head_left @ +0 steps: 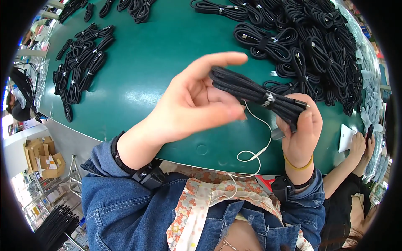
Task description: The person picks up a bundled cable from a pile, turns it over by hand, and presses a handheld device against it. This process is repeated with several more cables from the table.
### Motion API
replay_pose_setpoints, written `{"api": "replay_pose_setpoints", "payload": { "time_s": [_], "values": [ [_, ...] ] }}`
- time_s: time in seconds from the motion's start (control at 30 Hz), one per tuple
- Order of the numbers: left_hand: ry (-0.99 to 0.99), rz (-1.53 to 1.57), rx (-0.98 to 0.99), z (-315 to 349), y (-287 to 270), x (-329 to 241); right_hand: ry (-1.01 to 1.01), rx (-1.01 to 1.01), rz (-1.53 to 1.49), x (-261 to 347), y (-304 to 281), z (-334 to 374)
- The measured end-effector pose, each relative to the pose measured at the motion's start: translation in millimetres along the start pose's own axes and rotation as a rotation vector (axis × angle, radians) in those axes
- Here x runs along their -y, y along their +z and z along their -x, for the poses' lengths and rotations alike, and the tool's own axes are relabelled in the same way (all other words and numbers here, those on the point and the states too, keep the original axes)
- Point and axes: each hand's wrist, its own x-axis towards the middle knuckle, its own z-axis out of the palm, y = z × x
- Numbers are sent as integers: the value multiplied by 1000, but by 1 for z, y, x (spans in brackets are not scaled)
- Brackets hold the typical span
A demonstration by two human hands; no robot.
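One oval bundle of black braided cable (247,88), bound by a silvery band (268,99), lies aslant at the centre of the frame. Right hand (302,134), right of centre: grips the bundle's lower right end. Left hand (180,102), centre: open, thumb and forefinger spread about the upper left end; contact is hard to tell through blur. Many black cable coils (331,62) heap at upper right on a glossy green tabletop (142,62); a smaller black cable group (77,58) occupies the upper left.
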Motion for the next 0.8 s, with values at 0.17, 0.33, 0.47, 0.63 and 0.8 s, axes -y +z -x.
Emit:
{"api": "replay_pose_setpoints", "payload": {
  "time_s": [0.17,0.33,0.47,0.63,0.8],
  "values": [
    [-105,-68,41,1,-2,-6,234,8,-267,-7,-6,-4],
    [-183,-86,68,-2,-6,-9,304,147,-395,-5,-12,-7],
    [-145,-128,23,0,-2,-8,213,101,-352,2,1,-9],
    [203,-299,-46,2,-15,-17,90,234,-130,6,5,-4],
    [411,-416,-207,6,-36,-42,158,601,195,-7,-3,-6]
  ]
}}
